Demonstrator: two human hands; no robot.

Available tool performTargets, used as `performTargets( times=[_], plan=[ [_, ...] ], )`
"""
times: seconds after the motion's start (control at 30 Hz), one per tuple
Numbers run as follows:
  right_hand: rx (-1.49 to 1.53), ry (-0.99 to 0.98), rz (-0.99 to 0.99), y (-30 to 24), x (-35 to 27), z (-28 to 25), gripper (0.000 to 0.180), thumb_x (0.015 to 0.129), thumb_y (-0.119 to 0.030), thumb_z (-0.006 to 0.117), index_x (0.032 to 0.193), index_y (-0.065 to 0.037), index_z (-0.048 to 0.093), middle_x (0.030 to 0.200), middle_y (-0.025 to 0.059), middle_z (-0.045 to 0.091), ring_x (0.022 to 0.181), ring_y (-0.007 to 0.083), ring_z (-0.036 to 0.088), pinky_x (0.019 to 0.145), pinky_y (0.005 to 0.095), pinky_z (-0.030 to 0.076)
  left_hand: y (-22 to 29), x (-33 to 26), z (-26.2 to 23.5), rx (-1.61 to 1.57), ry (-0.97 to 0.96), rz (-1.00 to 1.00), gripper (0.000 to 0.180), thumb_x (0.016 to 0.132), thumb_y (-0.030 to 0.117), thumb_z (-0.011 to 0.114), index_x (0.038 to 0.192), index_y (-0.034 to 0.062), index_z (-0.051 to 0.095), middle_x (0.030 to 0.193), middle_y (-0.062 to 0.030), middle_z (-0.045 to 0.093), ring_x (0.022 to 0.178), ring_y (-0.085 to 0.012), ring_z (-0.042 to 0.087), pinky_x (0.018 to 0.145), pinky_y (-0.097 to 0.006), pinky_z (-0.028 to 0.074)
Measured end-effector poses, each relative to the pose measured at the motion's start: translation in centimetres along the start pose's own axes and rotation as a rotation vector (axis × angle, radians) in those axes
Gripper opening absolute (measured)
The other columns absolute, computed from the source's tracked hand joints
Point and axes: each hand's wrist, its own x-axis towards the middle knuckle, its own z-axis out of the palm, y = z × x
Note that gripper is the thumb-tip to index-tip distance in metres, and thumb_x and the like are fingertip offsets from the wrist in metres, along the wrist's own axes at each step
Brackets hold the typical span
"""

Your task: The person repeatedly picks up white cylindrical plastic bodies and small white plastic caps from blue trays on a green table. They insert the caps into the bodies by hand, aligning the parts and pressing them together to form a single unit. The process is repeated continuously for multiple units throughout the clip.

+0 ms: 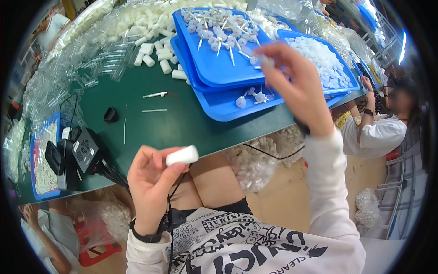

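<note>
My left hand (153, 178) is closed around a short white plastic cylinder (181, 156), pinched between thumb and fingers above my lap. The cylinder lies nearly level, one rounded end pointing right. My right hand (299, 84) is over the right side of the upper blue tray (219, 75), its fingers bent together and smeared by motion. Something small and whitish shows at those fingertips, too blurred to name. Thin white stems with translucent discs (223, 34) lie heaped in that tray. A few more lie in the lower blue tray (219, 114) beneath it.
More white cylinders (148, 55) and clear plastic tubes (112, 57) pile up on the green table (141, 132). Loose thin parts (157, 95) lie mid-table. A black device with cables (86, 148) stands left. Another blue tray holds white discs (319, 59). A co-worker (383, 123) sits at right.
</note>
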Motion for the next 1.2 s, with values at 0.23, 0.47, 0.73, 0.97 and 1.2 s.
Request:
performTargets(
  times=[0.23,0.47,0.73,0.97,1.2],
  plan=[
    [0.181,-0.199,-0.092,-3.8,-9.5,1.4,0.030,0.070,0.004,0.056,0.099,-0.002,0.065,0.083,0.0098,0.058,0.067,0.0173,0.056,0.057,0.0267,0.045,-1.4,0.1,0.7,-0.181,-0.167,0.050,0.031,0.076,-0.013,0.060,0.080,0.0051,0.035,0.106,-0.0283,0.057,0.096,-0.0243,0.060,0.084,-0.033,0.050],
    [0.139,-0.259,-0.163,-3.2,-10.2,1.4,0.034,0.070,0.006,0.059,0.102,-0.002,0.064,0.083,0.0090,0.058,0.068,0.0181,0.056,0.057,0.0265,0.045,-1.0,-0.6,1.0,0.036,-0.175,0.146,0.034,0.072,-0.014,0.063,0.077,0.0054,0.035,0.102,-0.0267,0.060,0.094,-0.0229,0.061,0.080,-0.032,0.051],
    [0.289,-0.189,-0.100,-2.7,-10.9,2.8,0.050,0.066,0.012,0.065,0.114,0.002,0.055,0.100,0.0152,0.065,0.092,0.0241,0.064,0.080,0.0320,0.051,-1.8,-1.1,1.7,0.180,-0.217,0.220,0.034,0.071,-0.007,0.069,0.071,0.0061,0.037,0.093,-0.0215,0.065,0.087,-0.0197,0.064,0.072,-0.027,0.051],
    [0.228,-0.220,-0.160,-1.9,-10.8,4.2,0.034,0.066,0.009,0.067,0.100,0.004,0.062,0.099,0.0171,0.066,0.092,0.0267,0.065,0.079,0.0322,0.053,-2.8,-1.2,1.7,0.248,-0.172,0.274,0.034,0.072,-0.005,0.070,0.072,0.0054,0.038,0.093,-0.0204,0.065,0.083,-0.0166,0.063,0.071,-0.024,0.049],
    [0.210,-0.166,-0.110,-0.7,-10.7,5.2,0.030,0.071,-0.003,0.070,0.100,-0.004,0.065,0.092,0.0087,0.066,0.075,0.0189,0.064,0.063,0.0264,0.051,-2.6,-0.3,1.1,0.450,-0.282,0.185,0.018,0.079,0.001,0.061,0.087,-0.0008,0.044,0.083,-0.0117,0.059,0.066,-0.0119,0.050,0.063,-0.025,0.043]
  ],
)
